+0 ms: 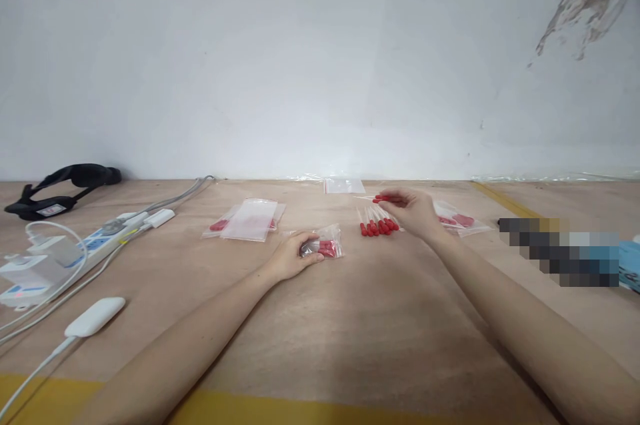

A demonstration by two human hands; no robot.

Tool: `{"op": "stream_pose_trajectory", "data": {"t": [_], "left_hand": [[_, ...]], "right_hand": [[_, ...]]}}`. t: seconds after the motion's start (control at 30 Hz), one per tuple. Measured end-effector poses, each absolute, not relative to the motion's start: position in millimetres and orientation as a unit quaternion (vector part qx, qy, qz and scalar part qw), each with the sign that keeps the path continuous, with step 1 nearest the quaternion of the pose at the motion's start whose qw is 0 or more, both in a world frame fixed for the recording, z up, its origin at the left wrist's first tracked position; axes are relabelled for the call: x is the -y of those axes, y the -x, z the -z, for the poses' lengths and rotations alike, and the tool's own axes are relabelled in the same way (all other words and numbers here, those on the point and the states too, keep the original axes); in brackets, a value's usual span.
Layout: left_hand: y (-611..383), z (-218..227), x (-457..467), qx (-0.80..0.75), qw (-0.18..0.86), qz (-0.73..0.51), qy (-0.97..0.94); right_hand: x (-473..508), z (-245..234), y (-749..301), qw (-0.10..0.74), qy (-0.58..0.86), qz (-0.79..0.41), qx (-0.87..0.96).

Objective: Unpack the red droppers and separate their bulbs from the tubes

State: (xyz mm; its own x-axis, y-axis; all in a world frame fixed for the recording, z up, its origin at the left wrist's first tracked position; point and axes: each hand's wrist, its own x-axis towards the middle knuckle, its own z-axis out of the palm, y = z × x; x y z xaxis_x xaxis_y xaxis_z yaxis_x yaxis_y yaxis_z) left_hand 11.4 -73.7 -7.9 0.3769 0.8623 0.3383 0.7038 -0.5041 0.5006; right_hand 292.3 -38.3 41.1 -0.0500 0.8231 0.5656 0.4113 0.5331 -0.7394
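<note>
My left hand point(293, 257) lies on the wooden table, its thumb and fingers closed around a small clear plastic bag point(330, 245). Red-ended sticks show inside that bag. To the right, just over a loose pile of white sticks with thick red ends point(381, 226), my right hand point(413, 210) pinches at least one red-ended stick point(383, 198); its pale shaft points left. How many sticks are in the pinch I cannot tell. The pile's red ends face me.
Bags with red contents lie on the left, partly under flat bags point(247, 219), and on the right point(457, 219). An empty-looking bag point(344, 186) rests by the wall. A power strip point(95, 245), white charger point(95, 317) and black headset strap point(65, 188) occupy the left.
</note>
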Motion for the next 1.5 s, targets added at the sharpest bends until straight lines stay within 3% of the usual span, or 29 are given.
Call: {"op": "stream_pose_trajectory", "data": {"t": [0.1, 0.2, 0.3, 0.4, 0.57, 0.67, 0.83, 1.0, 1.23, 1.5], "left_hand": [[-11.7, 8.1, 74.4, -0.477, 0.134, -0.288, -0.819], [-11.8, 7.5, 75.5, -0.473, 0.133, -0.290, -0.821], [-11.6, 7.1, 75.5, -0.465, 0.135, -0.294, -0.824], [-11.1, 7.1, 74.8, -0.464, 0.133, -0.295, -0.825], [-10.9, 8.8, 73.7, -0.453, 0.133, -0.300, -0.829], [-11.1, 9.4, 74.0, -0.453, 0.139, -0.299, -0.828], [-9.3, 7.8, 72.8, -0.435, 0.165, -0.289, -0.837], [-5.2, 9.4, 70.0, -0.396, 0.262, -0.268, -0.838], [-7.5, 11.4, 76.3, -0.376, 0.252, -0.259, -0.853], [-16.7, 9.1, 84.2, -0.370, 0.154, -0.299, -0.866]], "right_hand": [[30.0, -18.6, -270.8, 0.423, 0.399, -0.014, 0.814], [29.9, -6.8, -251.4, 0.249, 0.373, 0.107, 0.887], [34.1, -4.5, -240.7, 0.123, 0.365, 0.172, 0.906], [35.5, -1.8, -238.1, 0.075, 0.373, 0.190, 0.905], [34.7, 4.6, -241.0, 0.074, 0.386, 0.185, 0.901], [39.6, 1.2, -243.0, 0.129, 0.404, 0.164, 0.891], [56.7, -5.5, -240.3, 0.284, 0.423, 0.006, 0.860], [69.0, 5.1, -233.0, 0.334, 0.411, -0.126, 0.839], [76.6, 4.8, -232.2, 0.298, 0.328, -0.225, 0.868], [77.2, 3.9, -223.8, 0.277, 0.375, -0.228, 0.855]]}}
